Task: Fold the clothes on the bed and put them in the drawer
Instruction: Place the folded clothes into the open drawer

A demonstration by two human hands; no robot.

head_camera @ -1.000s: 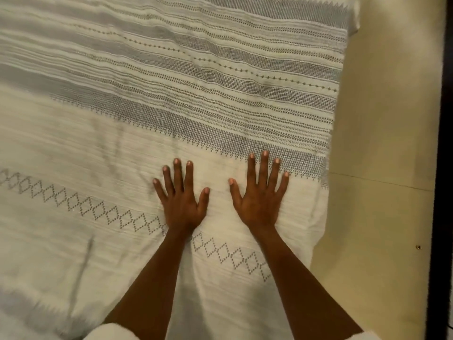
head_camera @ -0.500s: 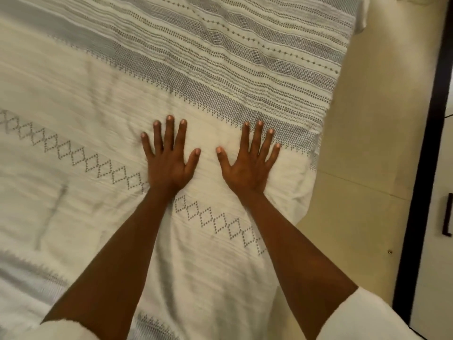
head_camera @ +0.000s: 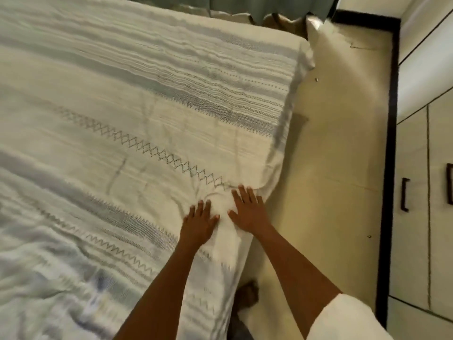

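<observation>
A: Where are the hands?

B: The left hand and right hand lie palm down, fingers straight, just beside each other, pressing the bedspread at the bed's right edge.

A: Are they holding anything?

B: No, nothing is gripped. The cream cloth bunches into small wrinkles between them.

A: And beyond the bed?

B: A beige floor, then pale wardrobe doors with a dark handle. No clothes or drawer are recognisable.

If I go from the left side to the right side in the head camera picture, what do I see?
Bedspread → left hand → right hand → floor → dark strip → cabinet handle.
</observation>
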